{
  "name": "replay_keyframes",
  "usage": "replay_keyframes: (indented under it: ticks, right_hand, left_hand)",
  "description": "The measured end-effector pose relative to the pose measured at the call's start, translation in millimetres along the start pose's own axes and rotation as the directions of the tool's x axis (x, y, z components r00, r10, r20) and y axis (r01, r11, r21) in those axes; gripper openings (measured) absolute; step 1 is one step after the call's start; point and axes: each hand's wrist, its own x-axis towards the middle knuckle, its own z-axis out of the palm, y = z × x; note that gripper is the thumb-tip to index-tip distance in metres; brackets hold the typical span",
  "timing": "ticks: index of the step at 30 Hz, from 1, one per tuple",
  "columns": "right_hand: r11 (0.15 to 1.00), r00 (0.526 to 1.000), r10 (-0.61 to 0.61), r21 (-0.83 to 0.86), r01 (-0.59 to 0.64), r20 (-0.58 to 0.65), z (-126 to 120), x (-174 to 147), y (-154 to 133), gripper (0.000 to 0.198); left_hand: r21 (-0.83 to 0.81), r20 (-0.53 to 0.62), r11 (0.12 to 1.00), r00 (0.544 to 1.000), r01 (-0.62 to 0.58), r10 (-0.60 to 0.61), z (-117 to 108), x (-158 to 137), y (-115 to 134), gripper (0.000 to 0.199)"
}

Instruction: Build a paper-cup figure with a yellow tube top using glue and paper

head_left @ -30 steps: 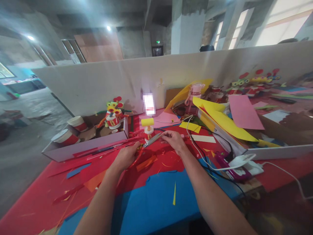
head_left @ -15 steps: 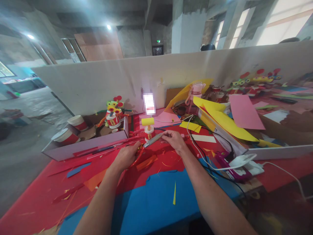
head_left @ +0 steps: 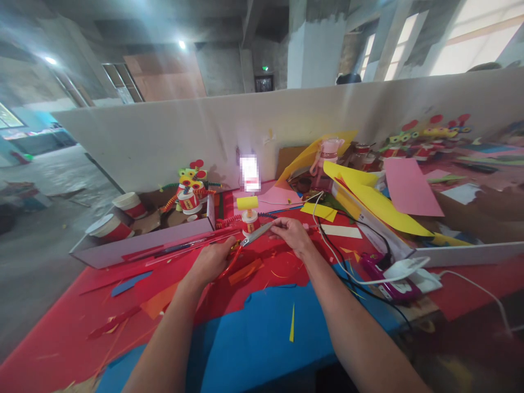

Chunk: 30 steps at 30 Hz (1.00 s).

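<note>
My left hand [head_left: 216, 257] is closed around the orange handles of a pair of scissors [head_left: 257, 233]. The blades point right and lie together, or nearly so. At their tip, my right hand [head_left: 291, 233] has thumb and fingers pinched together; whatever is between them is too small to make out. Just behind the blades stands a red and white paper-cup figure [head_left: 250, 222] with a yellow paper roll [head_left: 248, 203] on top. Coiled paper arms stretch out from its sides. Under my hands lie red paper and an orange paper strip [head_left: 246, 272].
On the left, a shallow box [head_left: 143, 243] holds paper cups and a finished-looking cup figure [head_left: 189, 196]. A lit phone [head_left: 250, 173] leans on the white partition. To the right are a power strip [head_left: 388, 278], cables and a box with yellow sheets [head_left: 376, 202]. Blue paper [head_left: 262, 333] covers the front.
Almost nothing differs. Both hands and the scissors stay in the same place, with only a very slight shift of the view.
</note>
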Motion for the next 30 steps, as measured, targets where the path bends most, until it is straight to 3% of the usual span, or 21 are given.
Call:
replay_keyframes:
  ticks: [12, 16, 20, 30]
  right_hand:
    - [1.000, 1.000, -0.005, -0.009, 0.004, -0.012, -0.1, 0.2, -1.0, 0.028]
    - [0.998, 0.976, -0.069, -0.007, 0.069, -0.207, -4.2, 3.1, -0.1, 0.030]
    - [0.994, 0.932, -0.093, 0.024, 0.109, -0.350, -6.7, 5.6, -0.2, 0.033]
    - [0.995, 0.960, -0.097, -0.010, 0.098, -0.262, 6.1, 2.1, 5.1, 0.030]
  left_hand:
    - [-0.026, -0.033, 1.000, 0.999, -0.006, 0.006, 1.6, 0.1, -2.9, 0.026]
    - [-0.016, -0.057, 0.999, 0.998, 0.034, -0.035, -0.2, 0.5, -6.6, 0.023]
    - [0.037, -0.005, 0.997, 0.998, 0.069, -0.068, 3.0, 2.0, -9.0, 0.021]
    - [0.040, 0.056, 0.990, 0.989, 0.135, -0.137, 7.6, 2.5, -3.4, 0.023]
